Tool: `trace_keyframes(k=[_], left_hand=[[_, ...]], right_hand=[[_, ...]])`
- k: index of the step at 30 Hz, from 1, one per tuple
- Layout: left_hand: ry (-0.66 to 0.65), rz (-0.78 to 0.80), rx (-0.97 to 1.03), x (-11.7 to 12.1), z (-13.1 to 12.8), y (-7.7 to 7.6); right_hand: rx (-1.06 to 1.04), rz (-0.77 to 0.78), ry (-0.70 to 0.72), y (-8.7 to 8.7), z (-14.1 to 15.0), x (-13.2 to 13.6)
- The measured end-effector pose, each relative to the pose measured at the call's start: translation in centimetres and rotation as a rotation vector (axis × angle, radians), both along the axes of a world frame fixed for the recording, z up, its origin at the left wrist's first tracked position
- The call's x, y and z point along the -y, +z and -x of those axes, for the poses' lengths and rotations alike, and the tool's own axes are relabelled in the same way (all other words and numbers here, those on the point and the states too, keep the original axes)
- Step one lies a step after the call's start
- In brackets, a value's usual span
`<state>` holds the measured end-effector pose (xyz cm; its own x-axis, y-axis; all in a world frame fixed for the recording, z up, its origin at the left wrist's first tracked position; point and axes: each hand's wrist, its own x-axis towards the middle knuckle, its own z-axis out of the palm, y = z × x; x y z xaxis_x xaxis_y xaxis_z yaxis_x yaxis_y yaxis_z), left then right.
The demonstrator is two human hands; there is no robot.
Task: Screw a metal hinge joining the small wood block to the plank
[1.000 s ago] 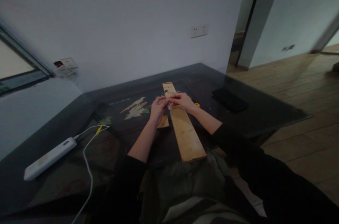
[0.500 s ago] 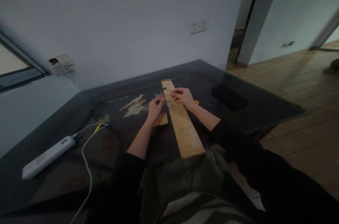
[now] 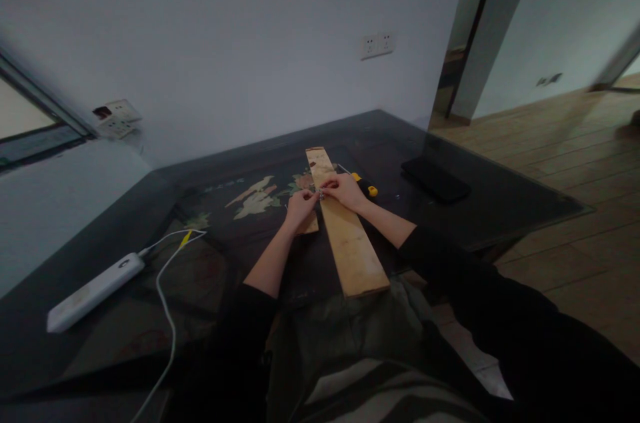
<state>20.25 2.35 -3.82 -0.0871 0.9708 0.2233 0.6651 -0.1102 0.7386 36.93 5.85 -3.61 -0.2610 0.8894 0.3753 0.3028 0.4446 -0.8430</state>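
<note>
A long wooden board (image 3: 353, 246) lies lengthwise on the dark table, pointing away from me. On its left edge, about midway, sits a small silvery metal plate (image 3: 321, 195), mostly covered by my fingers. My left hand (image 3: 301, 206) comes in from the left, thumb and fingertips pinched together at the plate. From the right, my right hand (image 3: 345, 191) rests over the board with its fingertips pinched at the same spot. Whatever tiny thing either pinch holds is hidden. A short wooden piece (image 3: 310, 224) lies partly under my left hand.
A yellow and black screwdriver (image 3: 367, 187) lies right of the board. Farther right is a black phone (image 3: 435, 180). At the left, a white power bank (image 3: 95, 292) trails a white cable (image 3: 167, 316). The table (image 3: 250, 163) meets the wall behind.
Both hands have come together and down onto the metal plate, which showed uncovered between them before. The screwdriver right of the board is more exposed now.
</note>
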Motion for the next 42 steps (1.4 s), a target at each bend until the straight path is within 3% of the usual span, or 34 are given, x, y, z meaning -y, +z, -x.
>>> trace_keyframes(k=[27,42], left_hand=[[0.028,0.014,-0.035,0.2,-0.4,0.3],[0.025,0.009,-0.034,0.3,-0.5,0.3]], right_hand=[[0.258,-0.14,0.011,0.3,0.3,0.9],[0.152,-0.085,0.0,-0.6,0.6,0.1]])
